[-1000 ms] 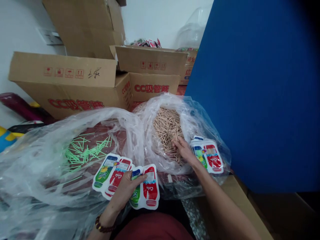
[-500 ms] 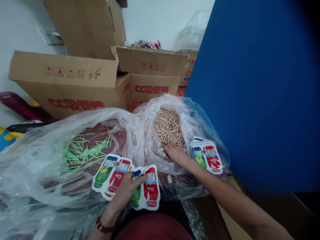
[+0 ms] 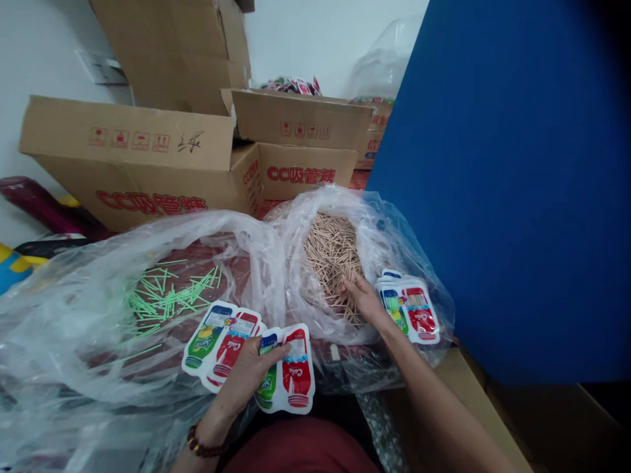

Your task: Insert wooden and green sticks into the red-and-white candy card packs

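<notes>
My left hand grips a fan of flat bottle-shaped packets printed in green and red, with the thumb pressed across them. My right hand reaches into a clear plastic bag full of thin tan sticks; its fingers curl down among the sticks and I cannot see what they hold. A small stack of the same packets lies right beside that hand, on the bag's edge. A second, larger clear bag to the left holds scattered green sticks.
Several brown cardboard boxes with red lettering stand behind the bags. A tall blue panel walls off the right side. A cardboard edge runs under my right forearm. Dark red and yellow-blue objects lie at the far left.
My right hand drew back flat toward the bag's near edge, then pushed forward again into the tan sticks. The left hand and its packets stayed still.
</notes>
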{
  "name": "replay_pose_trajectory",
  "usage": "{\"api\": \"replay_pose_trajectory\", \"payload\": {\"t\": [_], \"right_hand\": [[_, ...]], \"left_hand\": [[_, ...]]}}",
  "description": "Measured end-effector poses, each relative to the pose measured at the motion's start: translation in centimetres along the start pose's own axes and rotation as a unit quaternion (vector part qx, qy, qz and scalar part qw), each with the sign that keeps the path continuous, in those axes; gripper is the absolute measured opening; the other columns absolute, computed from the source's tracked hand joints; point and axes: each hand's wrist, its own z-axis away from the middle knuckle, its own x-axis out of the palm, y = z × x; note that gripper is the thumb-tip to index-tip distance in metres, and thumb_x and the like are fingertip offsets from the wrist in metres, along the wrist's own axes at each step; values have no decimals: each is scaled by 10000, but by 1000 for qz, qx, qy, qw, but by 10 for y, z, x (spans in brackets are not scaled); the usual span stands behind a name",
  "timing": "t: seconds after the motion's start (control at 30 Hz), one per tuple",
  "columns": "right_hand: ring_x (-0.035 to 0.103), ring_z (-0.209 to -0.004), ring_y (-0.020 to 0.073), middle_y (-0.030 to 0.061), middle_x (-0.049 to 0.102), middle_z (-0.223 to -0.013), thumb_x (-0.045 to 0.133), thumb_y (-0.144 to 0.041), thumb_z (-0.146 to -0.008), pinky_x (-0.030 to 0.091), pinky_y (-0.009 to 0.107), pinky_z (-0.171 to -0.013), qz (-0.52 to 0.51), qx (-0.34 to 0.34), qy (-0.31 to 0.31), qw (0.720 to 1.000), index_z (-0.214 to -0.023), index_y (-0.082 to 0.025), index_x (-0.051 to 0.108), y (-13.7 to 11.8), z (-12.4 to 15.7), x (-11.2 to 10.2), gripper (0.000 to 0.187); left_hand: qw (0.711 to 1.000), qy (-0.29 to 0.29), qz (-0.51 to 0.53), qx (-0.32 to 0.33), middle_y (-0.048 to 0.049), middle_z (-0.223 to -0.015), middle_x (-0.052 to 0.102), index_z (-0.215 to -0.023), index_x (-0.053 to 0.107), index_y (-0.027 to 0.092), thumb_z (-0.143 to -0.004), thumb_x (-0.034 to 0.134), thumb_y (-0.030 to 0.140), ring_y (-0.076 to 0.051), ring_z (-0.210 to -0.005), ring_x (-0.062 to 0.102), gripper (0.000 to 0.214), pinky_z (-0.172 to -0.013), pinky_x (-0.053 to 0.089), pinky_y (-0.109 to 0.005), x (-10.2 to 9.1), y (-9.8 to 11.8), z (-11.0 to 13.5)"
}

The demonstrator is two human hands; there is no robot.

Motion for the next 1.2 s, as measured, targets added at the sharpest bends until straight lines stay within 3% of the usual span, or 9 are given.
{"api": "replay_pose_trajectory", "payload": {"t": [0.1, 0.23, 0.47, 0.6, 0.77, 0.87, 1.03, 1.13, 1.2], "right_hand": [[618, -837, 203, 53, 643, -907, 306, -476, -910, 485, 343, -772, -62, -1, 18, 998, -1031, -234, 492, -6, 9, 11, 329], [613, -845, 210, 56, 648, -891, 361, -432, -896, 480, 353, -800, -97, 26, -3, 995, -1011, -244, 483, -11, 24, 23, 252], [605, -848, 203, 33, 640, -857, 389, -410, -888, 460, 352, -848, -106, 34, -9, 994, -982, -237, 479, -17, 27, 20, 216], [570, -817, 182, 9, 621, -879, 459, -373, -866, 448, 312, -797, -116, 25, -14, 993, -1079, -244, 496, -23, 29, 24, 252], [544, -752, 172, -5, 603, -787, 507, -393, -835, 424, 289, -746, -152, 39, -21, 987, -893, -218, 571, -14, 31, 31, 195], [557, -794, 181, 0, 617, -815, 472, -452, -855, 421, 301, -783, -166, 37, -2, 986, -915, -229, 564, -10, 31, 30, 249], [544, -825, 190, 7, 628, -822, 575, -445, -815, 399, 333, -848, -159, 36, 10, 987, -753, -233, 602, -15, 32, 25, 223], [577, -779, 174, -7, 624, -771, 531, -431, -858, 433, 340, -833, -285, 39, 40, 957, -782, -246, 606, -25, 25, 20, 214], [578, -705, 153, -32, 594, -704, 606, -383, -821, 465, 341, -809, -432, 51, 66, 898, -772, -244, 592, -33, 19, 16, 149]], "left_hand": [[1000, 1, -3, 10, -50, -656, 714, -705, 645, 140, -690, 735, 395, -181, -559, 647, 270, -520, 486, -238, 0, -2, 0], [1000, -1, -2, 10, -45, -642, 708, -696, 638, 141, -674, 752, 374, -179, -556, 642, 261, -525, 486, -238, 2, -2, -1], [1000, -2, 1, 17, -39, -618, 699, -675, 628, 138, -690, 741, 370, -170, -537, 635, 258, -515, 480, -231, 5, -2, -2], [1000, -6, 10, 18, -40, -619, 702, -683, 629, 135, -689, 744, 355, -179, -547, 647, 248, -518, 491, -236, 6, -1, -1], [1000, 6, 12, 15, -50, -622, 710, -688, 632, 134, -676, 752, 362, -180, -533, 648, 258, -503, 488, -232, 7, 1, 2], [1000, 19, 10, 19, -56, -617, 711, -689, 634, 132, -663, 756, 372, -177, -513, 640, 270, -494, 481, -232, 10, 4, 5], [999, 17, 13, 24, -41, -586, 691, -655, 632, 132, -658, 760, 364, -162, -493, 622, 265, -481, 470, -221, 13, 7, 5], [1000, -9, 15, 16, -47, -604, 698, -663, 636, 133, -681, 751, 360, -164, -512, 632, 255, -503, 479, -225, 10, 5, 4], [999, -29, 22, 11, -55, -632, 709, -684, 647, 131, -693, 747, 358, -170, -540, 643, 248, -525, 488, -231, 9, 4, 1]]}}
